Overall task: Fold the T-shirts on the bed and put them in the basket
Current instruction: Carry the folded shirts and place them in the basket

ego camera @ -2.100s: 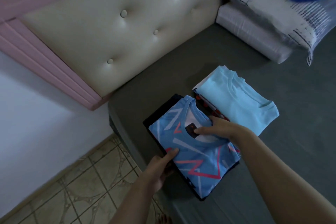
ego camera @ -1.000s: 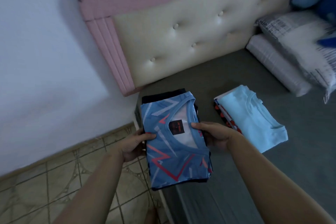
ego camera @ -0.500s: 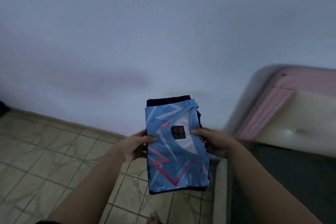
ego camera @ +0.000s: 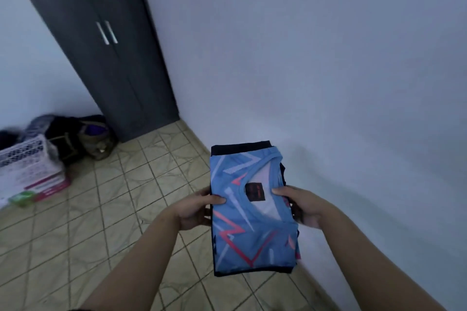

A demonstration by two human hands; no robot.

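I hold a stack of folded T-shirts [ego camera: 250, 230] in the air above the tiled floor. The top one is blue with pink and white zigzags and a dark neck label; a dark shirt lies under it. My left hand [ego camera: 195, 211] grips the stack's left edge, thumb on top. My right hand [ego camera: 299, 206] grips the right edge the same way. A white lattice basket [ego camera: 24, 159] stands on the floor at the far left, with dark clothes heaped behind it. The bed is out of view.
A tall dark grey wardrobe [ego camera: 101, 40] fills the far corner. Bags [ego camera: 94, 139] lie at its foot beside the basket. A green object [ego camera: 22, 198] sits on the floor at the left edge. A pale wall [ego camera: 328, 70] runs along my right.
I lifted the stack off the bed and turned left with it. The bed and headboard left the view; the wardrobe, bags and basket came into view.
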